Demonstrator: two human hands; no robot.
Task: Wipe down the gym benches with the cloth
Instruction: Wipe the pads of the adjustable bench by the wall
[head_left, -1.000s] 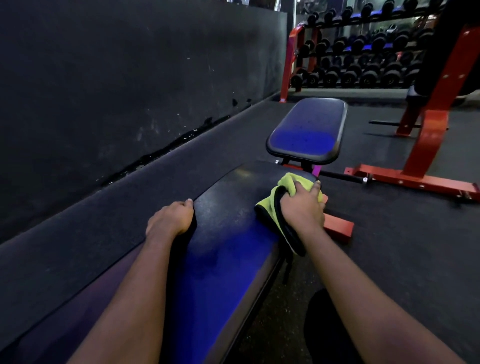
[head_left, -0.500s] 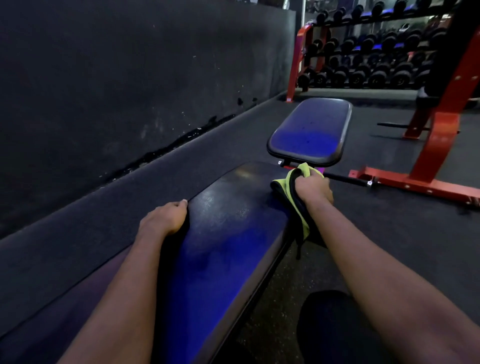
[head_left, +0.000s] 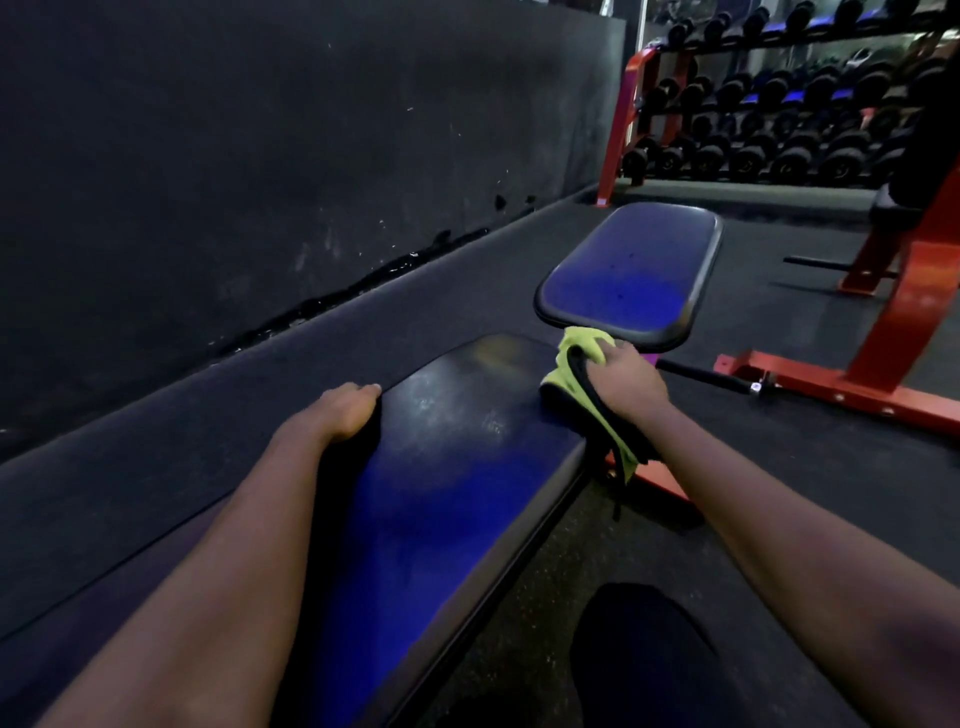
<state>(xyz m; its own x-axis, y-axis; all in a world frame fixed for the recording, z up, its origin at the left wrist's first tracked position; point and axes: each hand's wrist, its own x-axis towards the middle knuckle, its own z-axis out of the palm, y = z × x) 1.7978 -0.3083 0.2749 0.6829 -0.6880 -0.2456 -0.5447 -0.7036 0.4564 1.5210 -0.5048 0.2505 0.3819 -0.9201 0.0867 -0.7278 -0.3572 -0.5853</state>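
Observation:
A long dark bench pad (head_left: 441, 499), shining blue, runs from the bottom of the view toward the middle. Beyond it lies the smaller seat pad (head_left: 631, 273) of the same bench. My right hand (head_left: 626, 382) grips a yellow-green cloth with a black edge (head_left: 576, 358) at the far right corner of the long pad, in the gap before the seat pad; part of the cloth hangs down over the pad's side. My left hand (head_left: 348, 410) grips the long pad's left edge, fingers curled over it.
A dark wall (head_left: 260, 156) runs along the left above a raised floor strip. A red rack of black dumbbells (head_left: 779, 135) stands at the back. A red steel frame (head_left: 904, 322) and its floor bar lie to the right. Dark rubber floor surrounds the bench.
My right hand slid the cloth forward along the pad's right edge to its far corner. My left hand stayed on the left edge.

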